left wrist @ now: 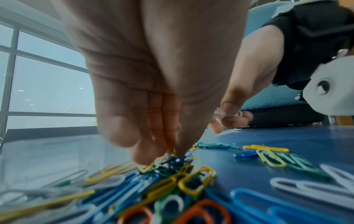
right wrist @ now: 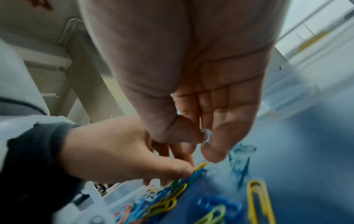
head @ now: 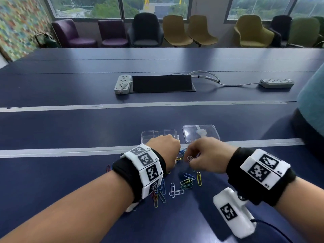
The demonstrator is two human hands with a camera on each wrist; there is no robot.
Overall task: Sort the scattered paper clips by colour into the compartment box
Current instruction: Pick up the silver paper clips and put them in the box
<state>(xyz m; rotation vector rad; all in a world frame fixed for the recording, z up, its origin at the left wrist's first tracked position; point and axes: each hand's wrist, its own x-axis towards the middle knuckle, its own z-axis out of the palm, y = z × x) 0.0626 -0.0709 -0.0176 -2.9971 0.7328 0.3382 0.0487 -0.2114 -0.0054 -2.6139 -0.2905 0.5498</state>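
nearest in the head view, a loose scatter of plastic-coated paper clips [head: 182, 185] in blue, yellow, green, white and red lies on the dark blue worktop [head: 70, 130], spread under and between the two wrists. each wrist wears a black band with white marker blocks.

just beyond, the left hand [head: 164, 148] points its fingers down into the pile. the head view hides its fingertips; the left wrist view shows the fingers [left wrist: 145, 153] bunched together and touching a yellow clip [left wrist: 145, 167] in the tangle, though blur keeps me from telling whether they have closed on it. that view also shows orange clips [left wrist: 191, 212] close to the lens, which the head view barely shows.

beside it, almost touching, the right hand [head: 208, 155] is raised a little off the worktop, thumb and forefinger pinching a pale, whitish paper clip [head: 190, 158]. the right wrist view confirms the pinch, the clip [right wrist: 206, 136] squeezed between thumb tip and fingertip with the other fingers curled alongside.

further out, only the head view shows the clear plastic compartment box [head: 157, 135] just behind the left hand, and its clear lid [head: 200, 133] lying separately to its right.

beyond these are two grey power strips [head: 122, 84] and a row of chairs [head: 177, 30] under the windows.
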